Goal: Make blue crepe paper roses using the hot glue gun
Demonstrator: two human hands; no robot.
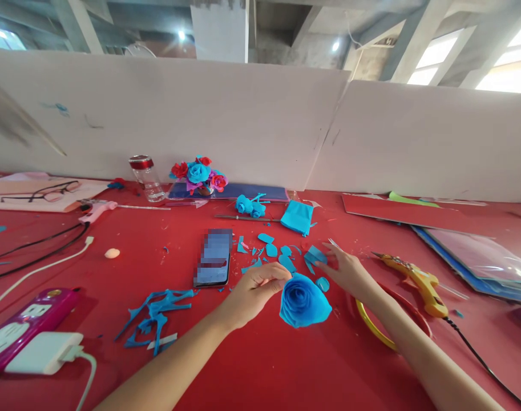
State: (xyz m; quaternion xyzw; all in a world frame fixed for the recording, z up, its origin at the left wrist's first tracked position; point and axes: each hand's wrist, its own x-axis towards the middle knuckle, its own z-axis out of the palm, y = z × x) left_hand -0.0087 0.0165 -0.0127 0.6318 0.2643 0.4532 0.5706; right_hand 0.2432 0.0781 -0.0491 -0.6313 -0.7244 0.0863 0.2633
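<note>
Between the thumb and fingers of my left hand (260,285) is the edge of a blue handmade rose (305,301), its spiral of petals facing up. My right hand (348,271) stretches over the table to the right of it, fingers apart. Its fingertips are close to a blue cut piece (315,255); whether they touch it I cannot tell. A thin pale sliver shows by the index fingertip, too small to name. Several blue petal cutouts (287,263) lie scattered beyond the rose. Under my right forearm is a yellow-and-red ring (371,326), partly hidden.
A yellow glue gun (416,279) lies right, a pink one (98,212) left. The phone (215,260) is left of centre, near blue scraps (160,314). Behind stand a bottle (148,180) and a flower bouquet (200,174). A power strip (33,322) sits front left.
</note>
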